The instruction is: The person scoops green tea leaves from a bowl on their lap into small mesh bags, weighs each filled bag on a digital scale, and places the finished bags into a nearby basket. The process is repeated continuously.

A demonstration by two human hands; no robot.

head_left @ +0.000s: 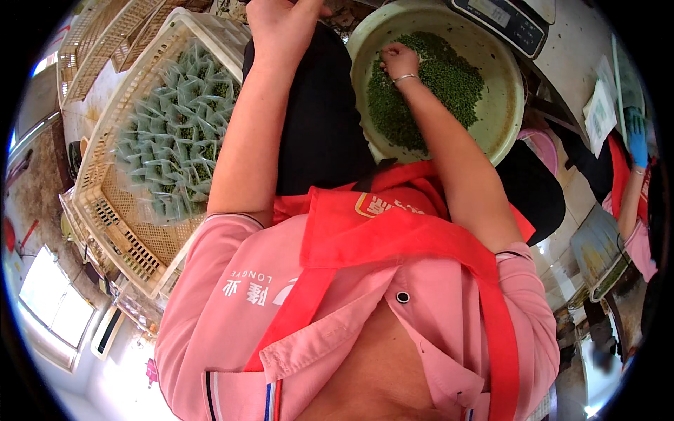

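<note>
My right hand [400, 61] is inside a wide, pale green basin [502, 133], over a heap of small round green berries that look like peppercorns [449, 84]. Its fingers are bent and drawn together; what they hold, if anything, is too small to make out. A thin bracelet circles that wrist. My left hand [284, 19] is at the top edge of the view, beyond my dark-clad knee, with its fingers mostly cut off. Left of that arm, a cream plastic crate [112, 189] holds many clear plastic bags [186, 126] standing close together, with green contents.
A digital scale [502, 21] stands beyond the basin at the upper right. More slatted crates [105, 45] are at the upper left. A pink basin [539, 151] sits beside the pale green one. At the far right, a co-worker's blue-gloved hand [637, 140] is near a clear plastic sheet.
</note>
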